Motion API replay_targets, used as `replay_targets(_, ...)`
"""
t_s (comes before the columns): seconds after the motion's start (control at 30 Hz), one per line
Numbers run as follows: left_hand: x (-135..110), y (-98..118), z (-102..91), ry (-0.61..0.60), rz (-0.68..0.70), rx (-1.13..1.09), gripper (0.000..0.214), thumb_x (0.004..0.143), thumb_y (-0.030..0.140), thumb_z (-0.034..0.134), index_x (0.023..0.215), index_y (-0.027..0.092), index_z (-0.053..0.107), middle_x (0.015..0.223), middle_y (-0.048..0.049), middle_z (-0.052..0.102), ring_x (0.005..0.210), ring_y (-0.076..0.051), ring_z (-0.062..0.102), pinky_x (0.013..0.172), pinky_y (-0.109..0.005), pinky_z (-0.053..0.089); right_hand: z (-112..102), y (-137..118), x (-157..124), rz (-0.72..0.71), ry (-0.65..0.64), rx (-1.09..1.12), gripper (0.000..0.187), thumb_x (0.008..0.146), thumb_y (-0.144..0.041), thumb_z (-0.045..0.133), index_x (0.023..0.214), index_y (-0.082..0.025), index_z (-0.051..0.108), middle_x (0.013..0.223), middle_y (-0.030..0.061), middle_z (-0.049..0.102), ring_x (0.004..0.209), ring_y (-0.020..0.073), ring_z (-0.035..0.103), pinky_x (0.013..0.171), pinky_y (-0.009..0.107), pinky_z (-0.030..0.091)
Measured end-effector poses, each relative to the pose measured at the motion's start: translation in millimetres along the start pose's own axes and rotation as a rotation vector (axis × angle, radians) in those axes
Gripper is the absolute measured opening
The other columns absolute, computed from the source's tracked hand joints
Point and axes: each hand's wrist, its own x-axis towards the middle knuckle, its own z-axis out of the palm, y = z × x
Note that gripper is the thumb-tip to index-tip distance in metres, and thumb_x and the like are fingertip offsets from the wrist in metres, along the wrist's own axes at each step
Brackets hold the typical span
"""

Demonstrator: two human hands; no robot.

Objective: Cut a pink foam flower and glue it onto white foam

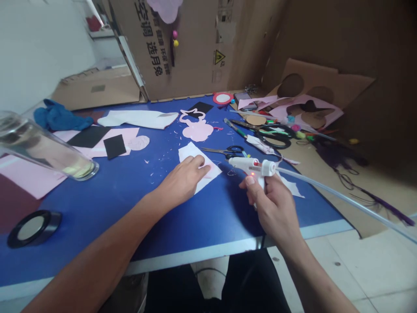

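Note:
My right hand [275,198] grips a white hot glue gun [250,165] with its red light glowing. A long clear glue stick [329,190] sticks out of its back, and its nozzle points left. My left hand [187,176] is closed, fingers bent down over a white sheet [189,150] on the blue table. A small pink piece [208,171] shows at its fingertips, partly hidden by them. Just beyond lie small scissors [224,151] with black handles. Behind the sheet is a pink cloud-shaped cutout [197,131], beside a pink outline scrap [192,115].
A clear bottle [48,150] and a roll of black tape [34,228] stand at the left. Black squares [114,146] and a blue cloth [60,116] lie there too. Larger scissors [275,135] and cutout scraps crowd the right. Cardboard [195,56] walls the back.

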Motion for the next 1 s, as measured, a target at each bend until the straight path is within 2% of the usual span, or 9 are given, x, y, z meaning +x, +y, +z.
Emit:
replay_targets(0.33,2.6,-4.0,6.8,0.046,0.015,-0.031,0.050,0.105,0.008,0.035,0.143,0.021,0.065,0.127,-0.0149,0.059,0.108,-0.026,0.058,0.095,-0.040,0.051,-1.4,1.2,-0.3,-0.003,-0.003,-0.006,0.047,0.100,-0.065,0.060,0.100,-0.020,0.073,0.086,0.0067,0.072,0.078,0.0257,0.066,0.073,0.039,0.049)
replay_targets(0.6,5.1,-3.2,9.1,0.056,-0.003,-0.070,0.057,0.101,0.003,0.037,0.141,0.027,0.068,0.129,-0.0136,0.057,0.108,-0.026,0.059,0.096,-0.041,0.051,0.1,-2.1,0.0,-0.008,0.006,-0.015,0.045,0.101,-0.062,0.060,0.097,-0.019,0.073,0.080,0.0050,0.070,0.068,0.0218,0.061,0.065,0.036,0.046)
replay_targets(0.73,3.0,-6.0,7.1,0.136,-0.019,-0.201,0.057,0.096,0.002,0.040,0.145,0.021,0.063,0.127,-0.0141,0.057,0.107,-0.025,0.061,0.096,-0.041,0.054,-0.8,-0.6,0.1,-0.009,0.002,-0.022,0.045,0.100,-0.063,0.060,0.092,-0.021,0.071,0.078,0.0042,0.068,0.069,0.0229,0.061,0.068,0.037,0.047)
replay_targets(0.83,1.6,-7.7,4.4,0.166,-0.035,-0.285,0.052,0.092,0.001,0.041,0.135,0.015,0.066,0.122,-0.0144,0.059,0.107,-0.025,0.061,0.095,-0.040,0.054,-1.6,1.3,0.3,-0.021,-0.004,-0.031,0.044,0.102,-0.062,0.059,0.093,-0.021,0.072,0.081,0.0051,0.070,0.075,0.0247,0.063,0.074,0.039,0.048)
replay_targets(1.0,4.6,-5.6,2.7,0.129,-0.039,-0.286,0.045,0.091,0.004,0.044,0.122,0.019,0.072,0.115,-0.0115,0.060,0.105,-0.026,0.060,0.096,-0.041,0.054,-1.7,2.4,0.3,-0.031,-0.005,-0.020,0.043,0.102,-0.061,0.059,0.095,-0.021,0.072,0.085,0.0058,0.072,0.079,0.0257,0.065,0.077,0.040,0.049)
